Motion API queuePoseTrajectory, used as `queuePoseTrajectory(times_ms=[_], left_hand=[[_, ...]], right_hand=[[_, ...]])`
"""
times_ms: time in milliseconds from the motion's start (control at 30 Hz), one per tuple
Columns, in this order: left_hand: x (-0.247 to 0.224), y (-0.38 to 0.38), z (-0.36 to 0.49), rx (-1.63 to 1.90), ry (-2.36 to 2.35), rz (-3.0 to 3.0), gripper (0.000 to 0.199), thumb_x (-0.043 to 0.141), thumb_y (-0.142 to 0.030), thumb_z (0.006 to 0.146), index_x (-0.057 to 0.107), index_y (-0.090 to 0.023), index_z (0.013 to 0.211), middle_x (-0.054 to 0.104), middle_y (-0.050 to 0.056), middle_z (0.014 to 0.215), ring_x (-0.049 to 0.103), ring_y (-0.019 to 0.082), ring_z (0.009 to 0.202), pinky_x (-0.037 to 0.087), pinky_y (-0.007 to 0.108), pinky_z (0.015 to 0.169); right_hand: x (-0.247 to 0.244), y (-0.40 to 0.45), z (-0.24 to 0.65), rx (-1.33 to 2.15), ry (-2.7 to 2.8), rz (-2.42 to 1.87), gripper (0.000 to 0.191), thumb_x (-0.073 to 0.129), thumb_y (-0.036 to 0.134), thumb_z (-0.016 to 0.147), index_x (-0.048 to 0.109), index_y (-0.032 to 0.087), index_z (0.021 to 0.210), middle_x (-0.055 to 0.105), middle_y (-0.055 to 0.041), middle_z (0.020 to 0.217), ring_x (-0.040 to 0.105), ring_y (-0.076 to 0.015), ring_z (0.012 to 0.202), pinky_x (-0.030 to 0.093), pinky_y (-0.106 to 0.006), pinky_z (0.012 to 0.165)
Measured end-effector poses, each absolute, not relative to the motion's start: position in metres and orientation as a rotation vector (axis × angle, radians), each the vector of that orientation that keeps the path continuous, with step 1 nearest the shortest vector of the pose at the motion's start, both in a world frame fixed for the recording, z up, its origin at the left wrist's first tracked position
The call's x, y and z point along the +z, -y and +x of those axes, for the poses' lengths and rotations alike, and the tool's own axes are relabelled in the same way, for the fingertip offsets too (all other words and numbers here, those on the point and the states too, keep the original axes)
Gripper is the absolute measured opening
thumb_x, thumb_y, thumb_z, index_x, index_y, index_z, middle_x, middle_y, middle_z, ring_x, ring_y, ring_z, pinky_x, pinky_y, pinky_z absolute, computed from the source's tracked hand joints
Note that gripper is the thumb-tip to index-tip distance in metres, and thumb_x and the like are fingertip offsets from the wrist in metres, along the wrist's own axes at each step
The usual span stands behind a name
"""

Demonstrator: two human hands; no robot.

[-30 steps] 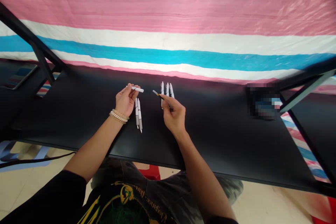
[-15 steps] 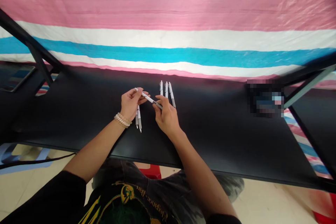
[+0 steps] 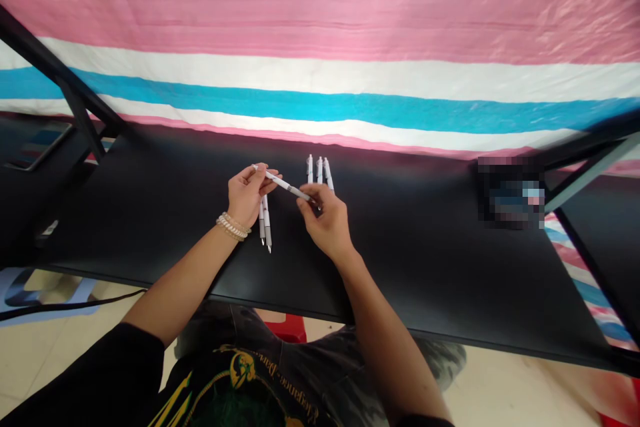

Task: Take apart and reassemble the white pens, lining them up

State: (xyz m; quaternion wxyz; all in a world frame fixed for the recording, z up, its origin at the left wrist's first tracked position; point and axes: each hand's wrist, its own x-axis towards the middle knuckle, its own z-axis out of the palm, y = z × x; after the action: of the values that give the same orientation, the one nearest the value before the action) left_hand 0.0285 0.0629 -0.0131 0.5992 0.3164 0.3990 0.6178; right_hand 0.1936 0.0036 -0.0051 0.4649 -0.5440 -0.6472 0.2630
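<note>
A white pen with a grey grip [image 3: 281, 183] slants down to the right between my two hands. My left hand [image 3: 245, 193], with a beaded bracelet at the wrist, pinches its upper end between thumb and fingers. At the pen's grey lower end, my right hand [image 3: 325, 217] has its thumb and fingers closed; the tip is partly hidden there. Two more pens [image 3: 267, 220] lie on the black table below my left hand, tips toward me. Beyond my right hand rest three white pens [image 3: 320, 170] side by side, their lower parts covered by the hand.
The black table [image 3: 410, 253] stretches to both sides. A blurred dark object [image 3: 510, 193] sits at its right end, and a small pale item [image 3: 50, 229] at the left. Black metal struts [image 3: 83, 117] flank a striped sheet [image 3: 320, 20] behind.
My right hand has slid a little to the right and down along the pen, showing more of its grey grip. My left hand keeps its pinch nearly in place.
</note>
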Motion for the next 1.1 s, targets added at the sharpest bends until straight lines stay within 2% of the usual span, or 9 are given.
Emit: queuePoseTrajectory(times_ms=[33, 100, 167, 300, 533, 733, 867, 1100], left_hand=[[-0.0137, -0.0643, 0.0275, 1.44, -0.928, 0.719, 0.035, 0.081, -0.042, 0.075, 0.068, -0.013, 0.09, 0.075, 0.01, 0.087, 0.075, 0.02, 0.084, 0.059, 0.034, 0.082], [-0.0149, -0.0661, 0.0262, 1.449, -0.926, 0.706, 0.034, 0.081, -0.041, 0.075, 0.068, -0.013, 0.089, 0.075, 0.01, 0.087, 0.075, 0.02, 0.084, 0.059, 0.034, 0.082], [-0.0155, -0.0666, 0.026, 1.456, -0.926, 0.709, 0.034, 0.081, -0.041, 0.076, 0.068, -0.013, 0.089, 0.075, 0.01, 0.087, 0.075, 0.02, 0.084, 0.06, 0.034, 0.082], [-0.015, -0.066, 0.0268, 1.464, -0.931, 0.721, 0.033, 0.08, -0.042, 0.076, 0.068, -0.013, 0.089, 0.075, 0.01, 0.087, 0.075, 0.02, 0.083, 0.06, 0.033, 0.08], [-0.0126, -0.0652, 0.027, 1.461, -0.94, 0.719, 0.033, 0.081, -0.041, 0.076, 0.068, -0.013, 0.088, 0.075, 0.01, 0.086, 0.075, 0.02, 0.083, 0.06, 0.035, 0.083], [-0.0131, -0.065, 0.0266, 1.455, -0.949, 0.737, 0.034, 0.08, -0.043, 0.076, 0.068, -0.014, 0.089, 0.075, 0.01, 0.088, 0.075, 0.02, 0.083, 0.06, 0.034, 0.081], [-0.0132, -0.0647, 0.0262, 1.444, -0.946, 0.744, 0.036, 0.08, -0.044, 0.076, 0.068, -0.014, 0.091, 0.075, 0.01, 0.089, 0.075, 0.021, 0.084, 0.06, 0.035, 0.082], [-0.0118, -0.0633, 0.0264, 1.443, -0.943, 0.739, 0.036, 0.081, -0.043, 0.075, 0.068, -0.014, 0.091, 0.075, 0.01, 0.088, 0.075, 0.021, 0.083, 0.059, 0.034, 0.081]], right_hand=[[-0.0047, -0.0036, 0.1944, 0.659, 1.611, -1.35, 0.023, 0.058, 0.038, 0.094, 0.062, 0.02, 0.107, 0.072, -0.0046, 0.087, 0.067, -0.016, 0.071, 0.054, -0.028, 0.068], [-0.0039, -0.003, 0.1948, 0.663, 1.622, -1.374, 0.023, 0.056, 0.038, 0.095, 0.063, 0.02, 0.107, 0.072, -0.0031, 0.08, 0.066, -0.0149, 0.065, 0.053, -0.027, 0.066], [-0.0032, -0.0022, 0.1941, 0.633, 1.608, -1.38, 0.025, 0.058, 0.038, 0.094, 0.062, 0.021, 0.111, 0.073, -0.0035, 0.083, 0.067, -0.015, 0.065, 0.054, -0.027, 0.067], [-0.0027, -0.0024, 0.1934, 0.642, 1.59, -1.394, 0.022, 0.056, 0.039, 0.095, 0.064, 0.021, 0.104, 0.073, -0.0031, 0.081, 0.067, -0.0149, 0.063, 0.054, -0.027, 0.064], [-0.0044, -0.0036, 0.1941, 0.63, 1.574, -1.356, 0.021, 0.057, 0.039, 0.094, 0.066, 0.022, 0.102, 0.074, -0.0047, 0.088, 0.071, -0.0178, 0.075, 0.059, -0.03, 0.072], [-0.0061, -0.0044, 0.1947, 0.61, 1.59, -1.403, 0.023, 0.057, 0.038, 0.094, 0.065, 0.021, 0.106, 0.074, -0.0043, 0.085, 0.07, -0.0171, 0.07, 0.057, -0.029, 0.07], [-0.0063, -0.0048, 0.1948, 0.563, 1.657, -1.418, 0.021, 0.054, 0.037, 0.096, 0.067, 0.02, 0.1, 0.072, -0.0036, 0.081, 0.068, -0.016, 0.067, 0.054, -0.027, 0.068], [-0.005, -0.0025, 0.193, 0.567, 1.671, -1.41, 0.024, 0.053, 0.036, 0.096, 0.063, 0.021, 0.112, 0.073, -0.0027, 0.081, 0.068, -0.0163, 0.068, 0.054, -0.028, 0.07]])
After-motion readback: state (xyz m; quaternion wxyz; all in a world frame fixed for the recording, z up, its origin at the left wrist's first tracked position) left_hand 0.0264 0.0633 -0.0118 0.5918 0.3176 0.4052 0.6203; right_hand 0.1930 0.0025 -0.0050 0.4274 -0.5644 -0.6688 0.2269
